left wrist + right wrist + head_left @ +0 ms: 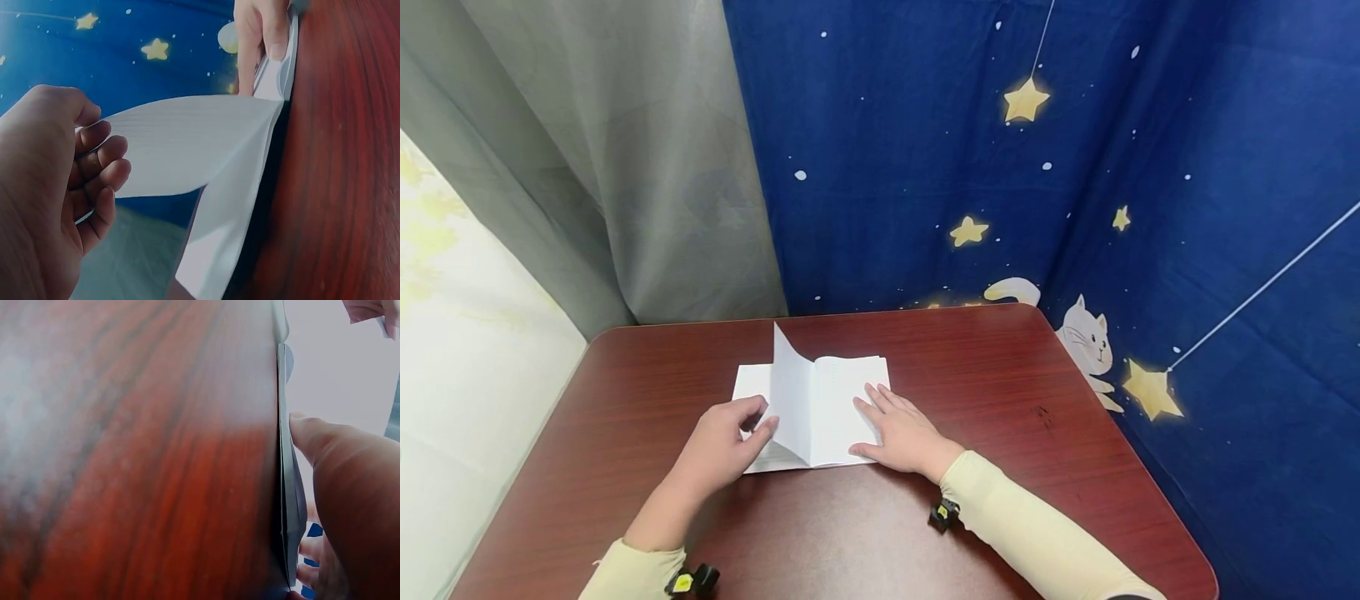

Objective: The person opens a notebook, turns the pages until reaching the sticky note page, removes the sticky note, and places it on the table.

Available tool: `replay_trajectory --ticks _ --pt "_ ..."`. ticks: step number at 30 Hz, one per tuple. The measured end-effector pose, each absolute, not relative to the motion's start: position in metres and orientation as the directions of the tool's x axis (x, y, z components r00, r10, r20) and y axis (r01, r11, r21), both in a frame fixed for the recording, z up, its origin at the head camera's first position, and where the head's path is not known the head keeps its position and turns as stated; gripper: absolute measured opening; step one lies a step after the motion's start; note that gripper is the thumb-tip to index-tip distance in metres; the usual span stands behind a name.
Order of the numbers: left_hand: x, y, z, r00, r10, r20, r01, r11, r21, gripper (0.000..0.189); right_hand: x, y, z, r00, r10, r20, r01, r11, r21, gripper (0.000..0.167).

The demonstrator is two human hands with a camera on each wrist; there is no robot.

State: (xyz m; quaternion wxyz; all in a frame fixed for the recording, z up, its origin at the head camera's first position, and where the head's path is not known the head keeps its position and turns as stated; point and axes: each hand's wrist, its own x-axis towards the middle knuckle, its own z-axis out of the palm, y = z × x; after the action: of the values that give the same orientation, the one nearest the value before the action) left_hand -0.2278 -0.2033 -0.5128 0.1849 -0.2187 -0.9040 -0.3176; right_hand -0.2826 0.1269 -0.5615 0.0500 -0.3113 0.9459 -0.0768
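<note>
An open notebook (850,408) with white pages lies on the table, and one page (792,400) stands up from its middle fold. My left hand (730,437) is at the outer edge of this raised page, its fingers curled and its thumb at the paper. In the left wrist view the page (181,144) bends in a curve from the binding to the fingers of that hand. My right hand (906,429) rests on the right-hand page with its fingers spread. From the right wrist, the notebook's edge (287,481) shows beside the thumb.
The notebook lies on a reddish-brown wooden table (1000,392) with rounded corners. Behind it hang a grey curtain (677,167) and a blue curtain (895,167) with stars and a white cat. A pale cloth (467,400) hangs at the left.
</note>
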Motion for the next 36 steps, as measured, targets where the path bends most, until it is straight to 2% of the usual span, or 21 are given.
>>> replay_trajectory --ticks 9,13,19,29,36 --pt "-0.218 -0.225 -0.523 -0.882 0.18 0.435 0.414 0.737 0.534 0.043 -0.283 0.127 -0.561 -0.803 -0.593 -0.055 -0.576 0.797 -0.182 0.09" --pt "-0.214 -0.233 -0.525 -0.93 0.143 0.339 0.318 0.775 0.546 0.041 -0.284 0.127 -0.561 -0.803 -0.594 -0.051 -0.577 0.796 -0.182 0.09" --pt "-0.211 -0.242 -0.528 -0.973 0.132 0.19 0.211 0.838 0.502 0.044 -0.284 0.126 -0.562 -0.807 -0.589 -0.048 -0.571 0.798 -0.195 0.09" --pt "-0.206 -0.253 -0.536 -0.994 0.1 -0.043 0.068 0.878 0.474 0.046 -0.283 0.126 -0.563 -0.811 -0.581 -0.061 -0.562 0.804 -0.195 0.09" --pt "-0.206 -0.259 -0.542 -0.994 0.097 -0.057 0.062 0.894 0.443 0.047 -0.284 0.127 -0.564 -0.81 -0.584 -0.056 -0.565 0.803 -0.192 0.091"
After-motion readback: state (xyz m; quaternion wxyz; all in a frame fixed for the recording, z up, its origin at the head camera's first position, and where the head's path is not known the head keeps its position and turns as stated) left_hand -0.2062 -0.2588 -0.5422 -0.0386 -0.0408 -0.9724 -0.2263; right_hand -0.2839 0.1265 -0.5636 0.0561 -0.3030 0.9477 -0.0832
